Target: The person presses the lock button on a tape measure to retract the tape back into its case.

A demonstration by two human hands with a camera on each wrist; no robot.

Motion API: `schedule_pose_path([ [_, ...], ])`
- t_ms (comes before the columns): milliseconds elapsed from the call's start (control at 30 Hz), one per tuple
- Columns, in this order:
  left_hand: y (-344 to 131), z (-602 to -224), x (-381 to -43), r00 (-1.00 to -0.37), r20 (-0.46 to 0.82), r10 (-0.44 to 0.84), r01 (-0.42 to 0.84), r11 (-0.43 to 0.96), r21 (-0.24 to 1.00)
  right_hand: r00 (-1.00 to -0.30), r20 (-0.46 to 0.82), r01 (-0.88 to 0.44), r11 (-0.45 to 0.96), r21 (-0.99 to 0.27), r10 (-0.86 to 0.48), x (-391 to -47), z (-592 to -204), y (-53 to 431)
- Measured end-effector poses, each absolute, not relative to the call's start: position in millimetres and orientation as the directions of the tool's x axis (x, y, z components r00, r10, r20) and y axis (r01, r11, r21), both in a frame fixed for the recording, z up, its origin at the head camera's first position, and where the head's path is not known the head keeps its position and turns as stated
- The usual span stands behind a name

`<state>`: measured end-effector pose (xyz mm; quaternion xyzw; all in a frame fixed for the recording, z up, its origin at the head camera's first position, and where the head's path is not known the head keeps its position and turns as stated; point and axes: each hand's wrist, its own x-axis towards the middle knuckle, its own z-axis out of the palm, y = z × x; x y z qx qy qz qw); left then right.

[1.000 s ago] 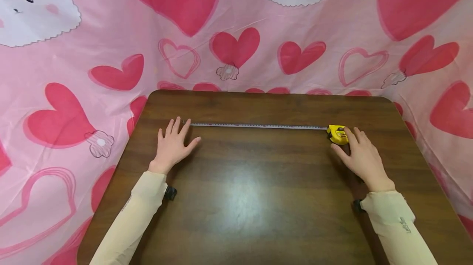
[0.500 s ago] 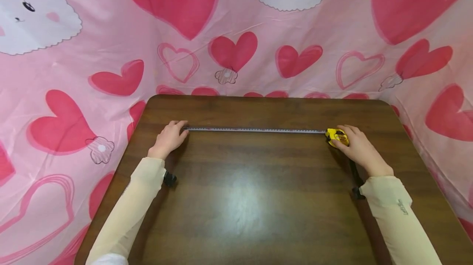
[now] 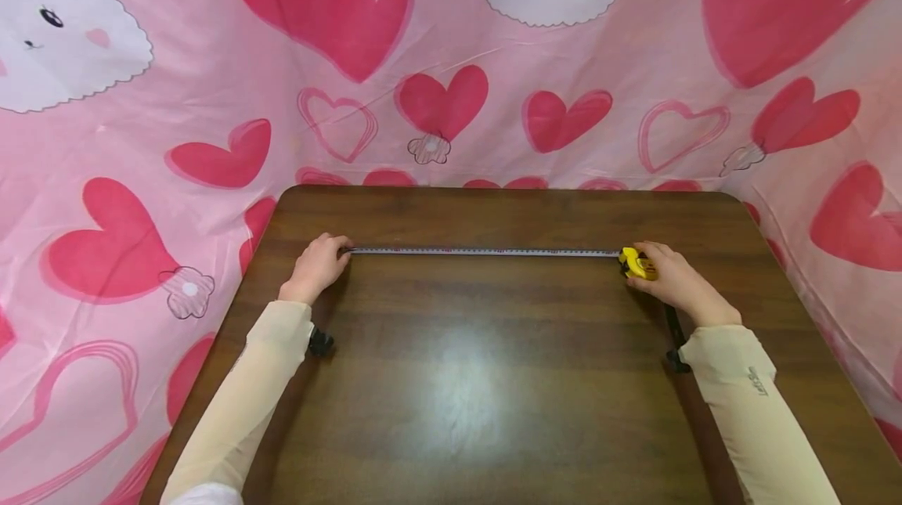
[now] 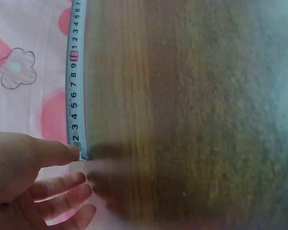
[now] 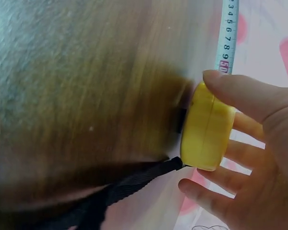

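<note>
A yellow tape measure [image 3: 637, 264] is near the far right of the brown table, its blade [image 3: 486, 252] drawn out in a straight line to the left. My right hand [image 3: 680, 282] grips the case, thumb on the near side and fingers round the far side; the right wrist view shows the blade leaving the case [image 5: 206, 134] just past the red 50 mark. At the other end, my left hand [image 3: 317, 266] pinches the blade's tip. In the left wrist view the thumb lies on the tip just below the 2, and the other fingers are loosely bent.
A black wrist strap [image 5: 134, 177] hangs from the case. The wooden table [image 3: 451, 348] has rounded far corners. Behind it and at both sides hangs a pink cloth [image 3: 507, 59] with hearts. Both sleeves are pale, with small black devices at the wrists.
Both hands were spread flat beside the tape a second ago. The left has since pinched the blade's tip and the right has gripped the case; the case has turned slightly.
</note>
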<state>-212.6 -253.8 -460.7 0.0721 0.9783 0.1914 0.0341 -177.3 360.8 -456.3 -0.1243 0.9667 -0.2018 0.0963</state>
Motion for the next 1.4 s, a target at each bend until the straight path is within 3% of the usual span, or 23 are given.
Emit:
schedule_pose_path([
  [467,-262,-459,-215,-0.983,-0.010,0.185,0.165,0.898,0.409,-0.946,-0.118,-0.223,0.870,-0.440,-0.302,-171,-452,367],
  [700,-265,-453,-212,-0.977,0.009,0.214,0.198,0.888,0.416,-0.919,0.034,-0.356,0.793,-0.493,-0.392,-162,-460,372],
  [1000,-264,-442,-210,-0.974,0.035,0.224,0.216,0.870,0.443,-0.864,0.222,-0.503,0.748,-0.434,-0.453,-155,-455,376],
  [1400,-270,-433,-205,-0.978,0.043,0.206,0.202,0.863,0.462,-0.850,0.249,-0.526,0.755,-0.391,-0.464,-147,-441,376],
])
